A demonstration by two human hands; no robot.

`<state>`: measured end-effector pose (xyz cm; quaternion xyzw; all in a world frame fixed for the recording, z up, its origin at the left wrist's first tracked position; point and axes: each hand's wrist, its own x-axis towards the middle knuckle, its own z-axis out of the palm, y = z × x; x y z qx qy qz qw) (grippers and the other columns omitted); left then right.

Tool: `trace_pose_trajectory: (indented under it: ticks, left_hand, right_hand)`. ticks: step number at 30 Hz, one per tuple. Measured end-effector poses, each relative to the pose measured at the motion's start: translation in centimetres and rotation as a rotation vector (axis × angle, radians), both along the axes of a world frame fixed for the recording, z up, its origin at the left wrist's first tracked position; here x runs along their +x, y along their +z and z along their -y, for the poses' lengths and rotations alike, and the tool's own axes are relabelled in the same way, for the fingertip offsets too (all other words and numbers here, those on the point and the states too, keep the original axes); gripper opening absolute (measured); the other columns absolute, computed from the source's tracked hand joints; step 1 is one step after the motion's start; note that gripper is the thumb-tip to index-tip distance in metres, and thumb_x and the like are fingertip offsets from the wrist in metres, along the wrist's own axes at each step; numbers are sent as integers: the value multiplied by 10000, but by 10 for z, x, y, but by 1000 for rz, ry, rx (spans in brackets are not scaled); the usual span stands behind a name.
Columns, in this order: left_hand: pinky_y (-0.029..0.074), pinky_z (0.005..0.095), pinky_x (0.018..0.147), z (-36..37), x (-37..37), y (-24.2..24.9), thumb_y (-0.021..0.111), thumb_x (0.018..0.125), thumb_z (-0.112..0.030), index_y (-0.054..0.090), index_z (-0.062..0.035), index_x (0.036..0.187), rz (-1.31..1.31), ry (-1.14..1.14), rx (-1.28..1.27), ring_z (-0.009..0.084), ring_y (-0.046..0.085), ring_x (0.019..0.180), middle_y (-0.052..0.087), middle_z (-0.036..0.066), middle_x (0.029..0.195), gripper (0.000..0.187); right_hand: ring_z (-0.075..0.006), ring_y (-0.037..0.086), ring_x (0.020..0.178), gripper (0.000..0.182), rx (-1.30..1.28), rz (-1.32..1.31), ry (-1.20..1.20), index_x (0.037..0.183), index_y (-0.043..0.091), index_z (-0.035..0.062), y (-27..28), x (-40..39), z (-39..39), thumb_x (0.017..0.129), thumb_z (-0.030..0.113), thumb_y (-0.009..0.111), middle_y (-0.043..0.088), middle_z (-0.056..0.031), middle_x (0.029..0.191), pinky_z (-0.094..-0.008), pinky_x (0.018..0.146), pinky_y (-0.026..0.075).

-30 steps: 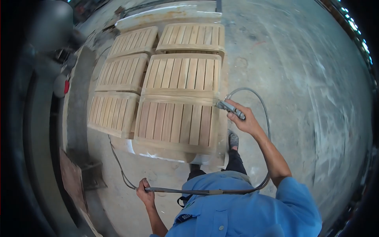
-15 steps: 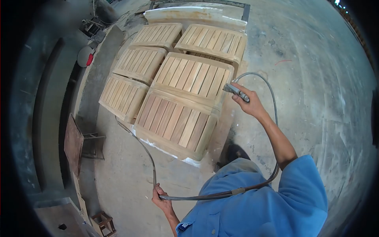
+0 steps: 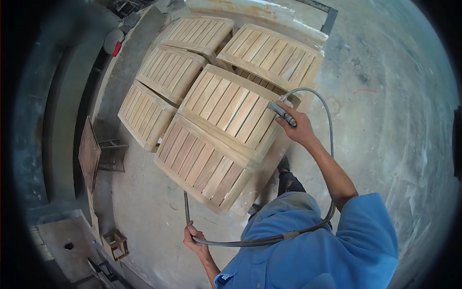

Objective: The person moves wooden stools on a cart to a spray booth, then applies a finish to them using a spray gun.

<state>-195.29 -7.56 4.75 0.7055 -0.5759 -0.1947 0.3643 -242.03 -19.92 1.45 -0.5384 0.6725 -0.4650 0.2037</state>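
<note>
My right hand (image 3: 301,126) is closed around a metal spray gun (image 3: 283,113), its head pointing left over the right edge of a slatted wooden tabletop (image 3: 224,106). A grey hose (image 3: 331,123) arches up from the gun and loops down across my blue shirt. Lower left, my left hand (image 3: 195,241) grips the same hose, fingers wrapped around it. Nearest my body lies another slatted tabletop (image 3: 199,164), with darker, redder slats at its left. Behind and to the left stand several more pale slatted tabletops (image 3: 172,72), grouped closely.
Past the far tabletops is a stained white board (image 3: 255,12) beside a dark metal frame (image 3: 329,21). On the left are a low wall (image 3: 130,58), a brown panel on legs (image 3: 90,154) and a small wooden stool (image 3: 115,244). Concrete floor (image 3: 375,144) stretches to the right.
The view has shifted and turned, so the tabletops sit more tilted. The spray gun has moved slightly left and down in view. Both hands keep their hold.
</note>
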Motion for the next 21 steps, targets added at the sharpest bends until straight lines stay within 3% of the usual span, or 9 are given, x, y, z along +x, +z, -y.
trace_pose_trajectory:
  ticks: [3,8,11,14,21]
  left_hand:
    - [326,224,436,6,-26,18,463,995,-347,636,41,1018,38,45,43,40,400,474,429,-30,529,425]
    - [337,226,442,8,-43,22,468,994,-329,638,35,1019,70,79,52,42,405,481,440,-28,554,403]
    - [346,224,449,16,-47,23,474,992,-313,637,33,1024,79,57,62,45,418,490,450,-25,569,384]
    - [354,224,454,29,-51,24,480,990,-299,636,34,1030,95,48,96,48,430,495,455,-24,574,370]
    - [353,232,460,47,-31,8,488,986,-285,638,26,1037,21,30,72,53,428,498,460,-22,576,349]
  right_hand:
    - [-247,695,763,466,-35,20,38,1312,557,127,-8,-10,17,868,187,685,691,-169,941,-315,706,514]
    - [-327,685,866,513,41,151,289,1319,548,129,-11,5,10,830,152,700,674,-181,1059,-336,738,528]
    - [-332,675,935,533,221,214,439,1320,546,124,1,21,-2,812,141,706,661,-177,1115,-348,772,530]
    - [-340,670,950,544,216,206,512,1326,540,121,5,37,-8,808,139,705,664,-168,1114,-356,787,530]
    - [-317,677,972,531,101,200,333,1327,537,113,-8,36,-3,819,95,691,663,-174,1122,-347,807,524]
